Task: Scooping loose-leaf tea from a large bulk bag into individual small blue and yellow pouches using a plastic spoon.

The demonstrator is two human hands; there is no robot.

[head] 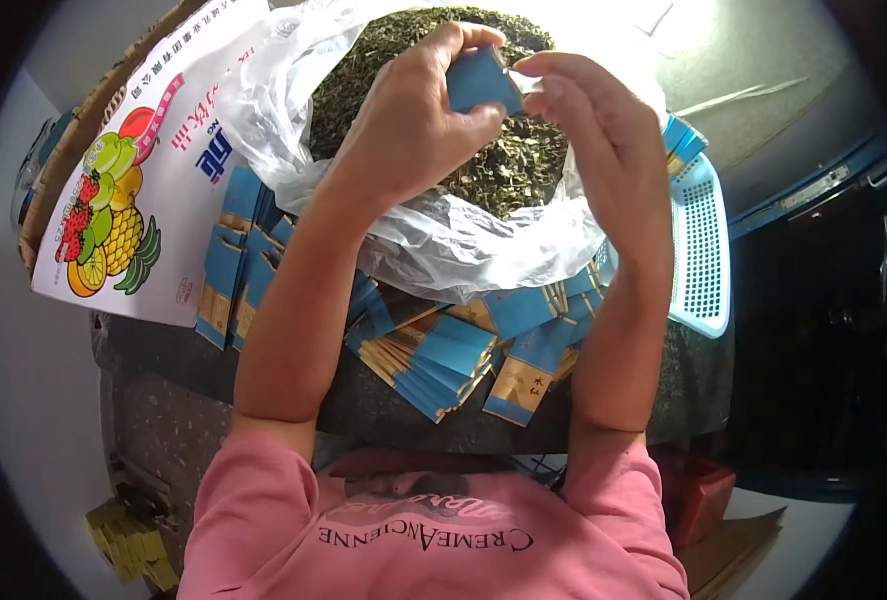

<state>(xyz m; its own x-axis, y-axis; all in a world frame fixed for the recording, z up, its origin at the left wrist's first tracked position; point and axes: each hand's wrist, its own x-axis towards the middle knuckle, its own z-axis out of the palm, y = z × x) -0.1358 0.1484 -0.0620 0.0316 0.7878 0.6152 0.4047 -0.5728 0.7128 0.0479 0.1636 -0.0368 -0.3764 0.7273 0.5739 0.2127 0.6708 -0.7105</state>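
My left hand (421,112) holds a small blue packet (481,81) between fingers and thumb, above an open clear plastic bag (443,244) full of dried tea leaves (503,172). The fingertips of my right hand (601,120) meet the packet's right edge, pinched together; something whitish shows between them, too small to name. Flat blue and gold packets (443,352) lie fanned out on the dark table in front of the bag, and more packets (226,277) stand bunched beside my left forearm.
A white cardboard box with printed fruit (120,217) stands at the left. At the right is a light blue perforated plastic basket (698,255), with blue packets (683,142) at its far end. The dark table's near edge (443,439) runs before my body. A red container (702,499) sits lower right.
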